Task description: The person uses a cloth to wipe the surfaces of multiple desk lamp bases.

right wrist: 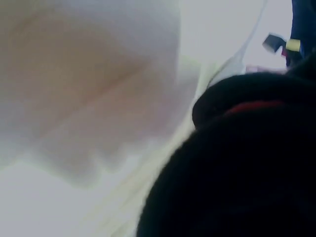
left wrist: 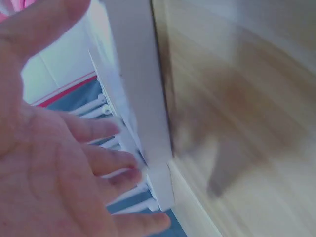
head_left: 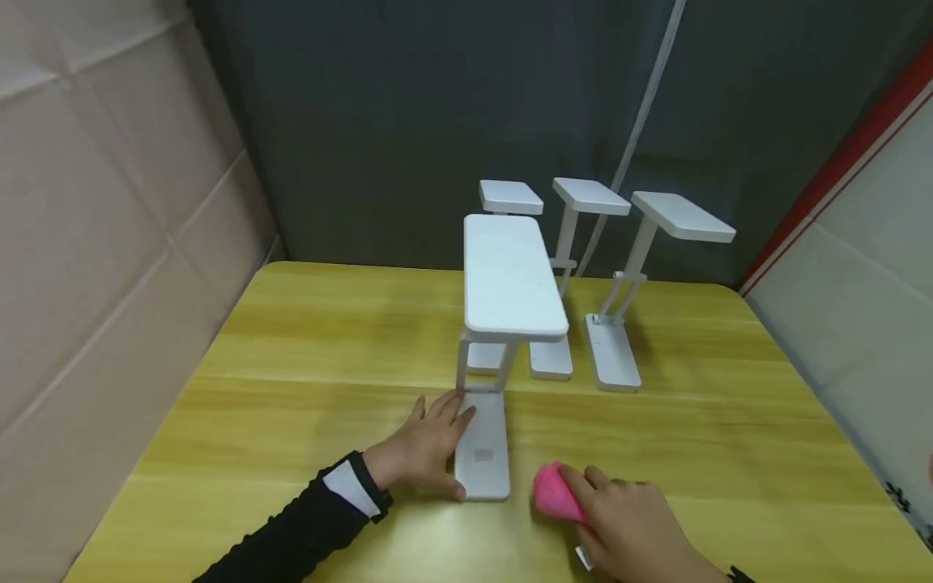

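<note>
A white folding desk lamp (head_left: 503, 324) stands near the table's front, its flat base (head_left: 483, 455) pointing at me. My left hand (head_left: 426, 445) lies with straight fingers against the base's left edge, thumb at the near corner. In the left wrist view the same left hand (left wrist: 64, 168) spreads flat beside the base (left wrist: 143, 103). My right hand (head_left: 630, 522) grips a pink cloth (head_left: 554, 492) on the table just right of the base. The right wrist view is blurred, filled by a dark sleeve (right wrist: 237, 163).
Three more white lamps (head_left: 619, 283) stand in a row behind the near one. The yellow wooden table (head_left: 291, 364) is walled by beige panels at the left, a dark curtain behind and a white panel with red trim at the right.
</note>
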`<state>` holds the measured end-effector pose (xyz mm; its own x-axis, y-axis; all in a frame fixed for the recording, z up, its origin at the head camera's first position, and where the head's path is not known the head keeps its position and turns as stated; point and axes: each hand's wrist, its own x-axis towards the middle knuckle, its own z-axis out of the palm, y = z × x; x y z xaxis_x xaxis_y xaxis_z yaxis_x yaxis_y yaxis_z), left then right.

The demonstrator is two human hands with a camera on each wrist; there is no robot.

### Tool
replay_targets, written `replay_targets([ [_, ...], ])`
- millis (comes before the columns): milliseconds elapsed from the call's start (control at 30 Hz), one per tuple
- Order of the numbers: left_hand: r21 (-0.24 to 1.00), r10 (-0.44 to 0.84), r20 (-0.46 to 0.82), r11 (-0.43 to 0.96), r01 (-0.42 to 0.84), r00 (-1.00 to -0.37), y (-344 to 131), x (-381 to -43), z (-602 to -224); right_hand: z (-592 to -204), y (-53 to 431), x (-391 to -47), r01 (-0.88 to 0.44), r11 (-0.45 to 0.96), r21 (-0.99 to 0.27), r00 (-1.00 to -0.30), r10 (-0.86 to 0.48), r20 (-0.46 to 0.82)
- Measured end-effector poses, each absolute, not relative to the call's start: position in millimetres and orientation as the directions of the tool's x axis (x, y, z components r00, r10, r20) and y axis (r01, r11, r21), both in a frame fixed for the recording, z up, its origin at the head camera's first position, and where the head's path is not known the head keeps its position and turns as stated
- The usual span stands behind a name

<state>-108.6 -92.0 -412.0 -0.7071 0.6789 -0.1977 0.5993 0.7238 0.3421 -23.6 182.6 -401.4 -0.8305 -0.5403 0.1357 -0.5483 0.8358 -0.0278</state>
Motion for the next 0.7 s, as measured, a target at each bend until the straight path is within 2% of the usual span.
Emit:
replay_targets([
  [133, 0.272, 0.715, -0.172, 0.695, 0.665, -0.677, -81.6, -112.4, -418.0, -400.2, 193.1, -36.0, -0.512, 0.859, -0.001, -0.846, -0.505, 0.170],
  [300, 0.163, 0.714, -0.116, 0.700, 0.695, -0.691, -79.4, -110.7, -425.9, -401.0, 199.9, -45.5, -0.491, 0.871, 0.016, -0.854, -0.485, 0.189],
  [433, 0.134, 0.709, -0.088, 0.704, 0.697, -0.699, -91.6, -107.2, -425.8, -401.2, 199.7, -48.3, -0.475, 0.880, 0.008, -0.867, -0.469, 0.170],
  [700, 0.246, 0.656, -0.106, 0.745, 0.620, -0.747, -141.6, -107.3, -416.1, -400.9, 206.4, -49.0, -0.430, 0.903, -0.012, -0.898, -0.426, 0.111],
])
